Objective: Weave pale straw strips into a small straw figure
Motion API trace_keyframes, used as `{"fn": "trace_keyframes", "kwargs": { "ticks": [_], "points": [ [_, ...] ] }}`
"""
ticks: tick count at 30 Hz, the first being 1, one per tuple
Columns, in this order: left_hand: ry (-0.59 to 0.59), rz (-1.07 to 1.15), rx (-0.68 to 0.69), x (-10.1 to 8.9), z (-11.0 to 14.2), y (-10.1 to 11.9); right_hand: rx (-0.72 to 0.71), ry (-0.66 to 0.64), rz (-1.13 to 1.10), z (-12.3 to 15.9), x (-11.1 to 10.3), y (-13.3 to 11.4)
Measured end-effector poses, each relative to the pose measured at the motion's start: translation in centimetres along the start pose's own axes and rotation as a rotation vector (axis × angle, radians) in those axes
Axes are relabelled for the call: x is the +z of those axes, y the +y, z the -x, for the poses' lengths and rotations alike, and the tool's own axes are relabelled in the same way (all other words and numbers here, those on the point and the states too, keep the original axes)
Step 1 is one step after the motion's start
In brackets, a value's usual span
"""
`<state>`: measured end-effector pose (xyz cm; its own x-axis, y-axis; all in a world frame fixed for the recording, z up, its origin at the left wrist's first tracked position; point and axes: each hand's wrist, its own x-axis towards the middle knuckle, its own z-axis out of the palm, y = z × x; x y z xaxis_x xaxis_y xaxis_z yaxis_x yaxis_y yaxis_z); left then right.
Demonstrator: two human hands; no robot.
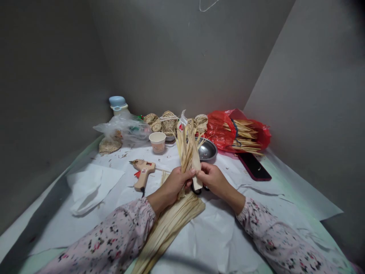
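My left hand (176, 183) is closed around a bunch of dried corn husk strips (184, 152) that fan upward, their thin ends ragged. Beside the bunch, my right hand (211, 177) pinches one wider, pale husk strip (196, 161) between thumb and fingers. The two thumbs nearly meet at this strip. Under my left wrist lies a longer bundle of flat husks (173, 228), running toward the near edge. Dark loops, perhaps scissor handles (196, 189), peek out below my hands, mostly hidden.
A glue gun (145, 173) lies left, near a paper cup (157, 142). Behind are a metal bowl (207, 149), braided coils (169, 122), a clear plastic bag (125, 127) and a lidded bottle (118, 104). Right are a red bag (221, 131) of husks and a phone (254, 166).
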<state>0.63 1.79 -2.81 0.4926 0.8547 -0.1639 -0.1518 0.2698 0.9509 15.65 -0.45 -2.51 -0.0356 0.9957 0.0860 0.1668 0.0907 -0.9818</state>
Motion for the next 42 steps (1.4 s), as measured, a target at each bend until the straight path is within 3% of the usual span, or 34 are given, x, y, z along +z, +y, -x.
{"fn": "trace_keyframes", "kwargs": {
  "ticks": [8, 14, 23, 26, 30, 35, 42],
  "points": [
    [0.029, 0.135, 0.025, 0.2, 0.3, 0.5, -0.016, 0.065, 0.059, -0.2, -0.3, 0.3],
    [-0.008, 0.144, -0.003, 0.0, 0.4, 0.7, -0.017, -0.009, -0.039, -0.3, -0.6, 0.3],
    [-0.004, 0.166, -0.038, 0.1, 0.4, 1.0, -0.026, 0.076, -0.107, -0.4, -1.2, 0.6],
    [-0.005, 0.224, -0.038, 0.0, 0.3, 1.3, -0.019, 0.171, -0.133, -1.0, -2.1, 1.0],
    [0.005, 0.25, -0.01, -0.2, 0.3, 1.6, -0.029, 0.389, -0.192, -1.9, -3.9, 1.4],
    [-0.035, 0.309, 0.001, -0.3, 0.3, 1.5, -0.015, 0.631, -0.546, -3.1, -6.2, 1.6],
    [0.002, 0.414, -0.011, -0.3, 0.4, 2.0, 0.078, 0.8, -0.76, -3.8, -9.2, 2.3]
  ]
}}
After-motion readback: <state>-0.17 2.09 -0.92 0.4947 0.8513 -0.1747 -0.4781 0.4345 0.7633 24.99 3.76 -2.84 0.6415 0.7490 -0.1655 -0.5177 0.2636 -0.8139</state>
